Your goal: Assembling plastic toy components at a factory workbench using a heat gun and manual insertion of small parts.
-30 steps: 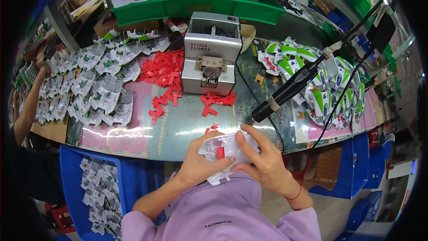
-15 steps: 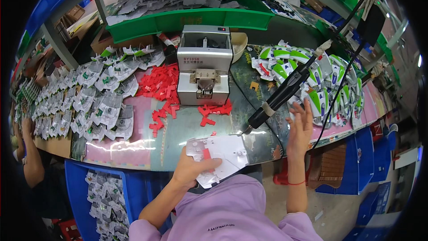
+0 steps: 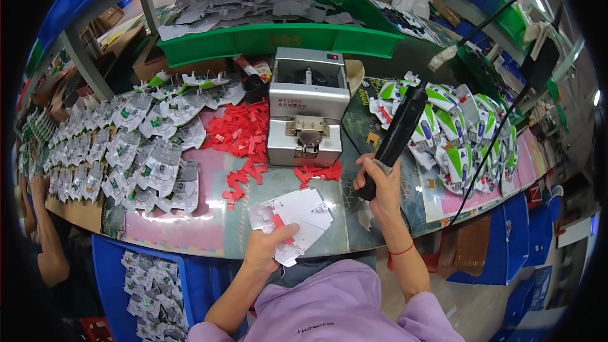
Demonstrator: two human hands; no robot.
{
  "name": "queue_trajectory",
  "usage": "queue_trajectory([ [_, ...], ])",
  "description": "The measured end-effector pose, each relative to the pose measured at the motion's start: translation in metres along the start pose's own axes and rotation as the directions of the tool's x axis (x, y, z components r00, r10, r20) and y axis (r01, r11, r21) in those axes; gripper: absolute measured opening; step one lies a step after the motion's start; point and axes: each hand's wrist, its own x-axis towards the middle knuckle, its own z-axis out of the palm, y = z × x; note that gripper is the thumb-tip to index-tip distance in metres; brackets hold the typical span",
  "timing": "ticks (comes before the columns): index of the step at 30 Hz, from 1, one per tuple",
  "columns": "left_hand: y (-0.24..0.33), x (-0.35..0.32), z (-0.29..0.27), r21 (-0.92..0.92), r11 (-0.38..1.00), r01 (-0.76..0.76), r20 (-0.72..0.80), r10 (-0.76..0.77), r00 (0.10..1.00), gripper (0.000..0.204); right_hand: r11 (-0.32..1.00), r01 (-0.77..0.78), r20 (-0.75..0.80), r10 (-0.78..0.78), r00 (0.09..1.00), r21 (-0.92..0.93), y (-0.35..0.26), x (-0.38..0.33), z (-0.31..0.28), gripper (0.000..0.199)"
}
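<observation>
My left hand (image 3: 263, 248) grips a pale, flat plastic housing plate (image 3: 310, 214) at its left edge, above the near edge of the bench. Under its thumb a small red plastic piece (image 3: 278, 220) lies on the plate. To the right, my right hand (image 3: 384, 185) is wrapped round the lower part of a black electric screwdriver (image 3: 404, 125), which leans with its top away to the right. I cannot make out its tip. Screwdriver and plate are apart. Just beyond the plate stands a silver screw feeder machine (image 3: 306, 100), with loose red plastic pieces (image 3: 244, 132) around its foot.
Rows of white-and-green assemblies (image 3: 142, 145) cover the left of the bench; white, green and purple shells (image 3: 453, 130) are heaped at right. Behind the feeder is a green tray (image 3: 278, 41) of grey plates. A blue bin (image 3: 189, 278) sits below left. Another person's arm (image 3: 49, 240) shows far left.
My right hand, spread open beside the screwdriver before, has closed round it and moved left. The screwdriver has become steeper. The plate has shifted left and turned slightly in my left hand.
</observation>
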Motion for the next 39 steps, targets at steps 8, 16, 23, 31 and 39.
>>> queue_trajectory([
  [8,0.014,0.015,-0.006,0.056,0.993,-0.108,-0.02,0.109,0.994,0.039,0.915,0.397,0.33,-0.398,0.856,0.074,-0.033,0.027,0.074,0.015],
  [16,0.025,0.024,-0.014,0.056,0.992,-0.114,-0.047,0.117,0.992,0.039,0.841,0.536,0.463,-0.505,0.729,0.074,-0.014,0.055,0.104,0.015],
  [23,0.029,0.028,-0.011,0.052,0.987,-0.149,-0.067,0.153,0.986,0.037,0.869,0.494,0.336,-0.469,0.817,0.011,-0.007,0.053,0.107,0.013],
  [31,0.025,0.031,-0.014,0.128,0.983,-0.128,-0.081,0.139,0.987,0.036,0.945,0.308,0.493,-0.323,0.808,0.113,-0.019,0.033,0.098,0.009],
  [39,0.022,0.032,-0.013,0.115,0.986,-0.119,-0.078,0.128,0.989,0.035,0.838,0.545,0.439,-0.476,0.762,-0.037,-0.006,0.055,0.102,0.014],
])
